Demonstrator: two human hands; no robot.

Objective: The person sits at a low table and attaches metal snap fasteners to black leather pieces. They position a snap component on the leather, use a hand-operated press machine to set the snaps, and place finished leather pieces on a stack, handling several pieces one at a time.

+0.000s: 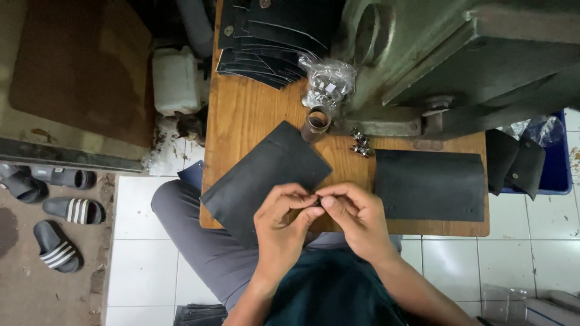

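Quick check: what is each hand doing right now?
Left hand: fingers pinched shut on a small dark part.
Right hand: fingers pinched on the same part.

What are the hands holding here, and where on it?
Left hand and right hand pinch one tiny dark piece between their fingertips; too small to tell which part is gripped.

Left hand (283, 222) and right hand (356, 218) — fingertips pinched together.
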